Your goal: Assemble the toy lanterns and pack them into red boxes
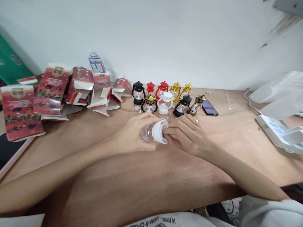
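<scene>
The shirt [189, 219] reads — upside down — “14 fonts - Latin &”.

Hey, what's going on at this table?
A person's left hand holds a clear jar with a white collar over the table, while the right hand's fingers work at its open end. Just behind stand small lanterns in black, red, gold and white. Opened red boxes lie to the left, a phone to the right.

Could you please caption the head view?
Left hand holds a white-rimmed vessel, right hand at its opening, miniature lanterns behind.
</scene>
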The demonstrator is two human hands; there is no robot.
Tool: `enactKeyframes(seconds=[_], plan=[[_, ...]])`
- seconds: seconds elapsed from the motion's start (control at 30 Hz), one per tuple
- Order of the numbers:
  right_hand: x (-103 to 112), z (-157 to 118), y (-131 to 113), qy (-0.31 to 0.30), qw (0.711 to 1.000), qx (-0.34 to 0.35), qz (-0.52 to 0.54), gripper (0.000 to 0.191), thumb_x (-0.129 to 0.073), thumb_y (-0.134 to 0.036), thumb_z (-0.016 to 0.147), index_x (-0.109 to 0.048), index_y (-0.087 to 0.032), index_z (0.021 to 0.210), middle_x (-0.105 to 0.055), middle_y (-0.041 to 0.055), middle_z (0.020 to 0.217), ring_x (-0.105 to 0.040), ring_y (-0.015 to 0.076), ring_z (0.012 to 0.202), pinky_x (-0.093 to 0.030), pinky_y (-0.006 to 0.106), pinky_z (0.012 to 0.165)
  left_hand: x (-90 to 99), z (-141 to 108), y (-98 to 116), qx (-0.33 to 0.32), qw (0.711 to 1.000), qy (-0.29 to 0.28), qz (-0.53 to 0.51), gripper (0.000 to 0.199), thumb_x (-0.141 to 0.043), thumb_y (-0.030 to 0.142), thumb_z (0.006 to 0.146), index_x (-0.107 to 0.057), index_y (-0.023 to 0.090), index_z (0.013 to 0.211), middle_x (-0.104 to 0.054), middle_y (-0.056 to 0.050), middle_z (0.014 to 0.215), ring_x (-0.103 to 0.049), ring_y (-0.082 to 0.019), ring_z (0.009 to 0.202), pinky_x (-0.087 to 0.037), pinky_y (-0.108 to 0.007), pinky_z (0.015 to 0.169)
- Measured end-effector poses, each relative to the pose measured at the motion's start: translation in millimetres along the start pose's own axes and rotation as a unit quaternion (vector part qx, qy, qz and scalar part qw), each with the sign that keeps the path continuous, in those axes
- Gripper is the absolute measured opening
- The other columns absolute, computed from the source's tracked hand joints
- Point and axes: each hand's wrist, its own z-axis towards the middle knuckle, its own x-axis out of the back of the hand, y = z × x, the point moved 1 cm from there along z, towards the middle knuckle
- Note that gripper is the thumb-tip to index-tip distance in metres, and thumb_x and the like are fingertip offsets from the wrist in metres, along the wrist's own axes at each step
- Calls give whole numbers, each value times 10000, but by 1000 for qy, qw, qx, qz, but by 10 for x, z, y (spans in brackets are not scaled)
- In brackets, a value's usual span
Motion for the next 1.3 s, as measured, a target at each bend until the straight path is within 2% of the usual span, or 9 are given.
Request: enactKeyframes(seconds=[0.33, 0.6, 0.8, 0.97, 1.03, 1.1, 1.17, 1.23, 1.3], plan=[[-49, -26, -9, 36, 997, -38, 50, 138, -557, -43, 866, -544, -175, 904, -627, 33, 731, -584, 165, 701, -431, 284, 591, -12, 7, -21, -15, 1000, 18, -21, 435, -730, 188, 668, -617, 190, 1088, -662, -47, 1086, -609, -219, 994, -470, -353, 888], [-47, -30, 10, 38, 992, -59, 100, 112, -588, -77, 875, -560, -169, 933, -645, 50, 774, -612, 168, 731, -497, 293, 635, -3, 5, -7, 19, 999, 17, -24, 440, -735, 227, 655, -631, 170, 1079, -672, -45, 1042, -622, -222, 957, -476, -330, 842], [-41, -44, 71, 1, 978, -71, 195, 64, -539, -141, 933, -586, -177, 956, -662, 67, 888, -609, 161, 814, -524, 309, 708, -23, 6, -18, 18, 1000, 12, -19, 425, -716, 245, 669, -625, 176, 1078, -670, -48, 1054, -624, -222, 967, -482, -329, 849], [-88, -61, 71, 42, 952, -134, 272, 50, -573, -133, 906, -580, -180, 925, -636, 48, 866, -604, 144, 814, -504, 290, 711, -6, 14, -13, 22, 1000, 7, -12, 416, -722, 239, 670, -623, 181, 1070, -672, -40, 1025, -619, -211, 937, -476, -323, 821], [-140, -73, 73, 88, 903, -232, 350, 29, -564, -162, 901, -567, -190, 893, -605, 24, 835, -589, 129, 767, -498, 279, 693, 10, 17, -13, 25, 1000, 16, 8, 407, -723, 245, 671, -626, 179, 1061, -670, -37, 1005, -615, -207, 915, -472, -316, 797], [-223, -102, 77, 147, 794, -366, 463, 50, -526, -210, 892, -531, -203, 843, -579, 1, 797, -577, 118, 703, -499, 267, 654, 17, 16, -21, 18, 999, 29, 32, 401, -711, 255, 690, -622, 181, 1074, -661, -41, 1019, -613, -202, 915, -474, -313, 793], [-339, -150, 66, 185, 619, -499, 577, 79, -505, -247, 844, -480, -208, 780, -566, -11, 749, -572, 111, 645, -500, 244, 600, 9, 9, -39, 1, 997, 46, 63, 408, -692, 258, 715, -611, 184, 1108, -647, -55, 1067, -614, -206, 952, -479, -322, 825], [-468, -204, 20, 157, 433, -598, 656, 112, -507, -263, 777, -434, -210, 712, -554, -17, 683, -556, 103, 580, -485, 210, 531, -12, -7, -65, -20, 992, 62, 112, 435, -682, 266, 728, -597, 192, 1149, -635, -73, 1127, -608, -228, 1022, -469, -352, 886], [-573, -246, -52, 97, 314, -645, 690, 124, -505, -259, 743, -418, -208, 671, -539, -16, 618, -535, 96, 519, -456, 181, 459, -38, -30, -94, -46, 982, 75, 169, 465, -674, 287, 734, -585, 200, 1181, -629, -93, 1174, -597, -257, 1078, -450, -386, 916]])
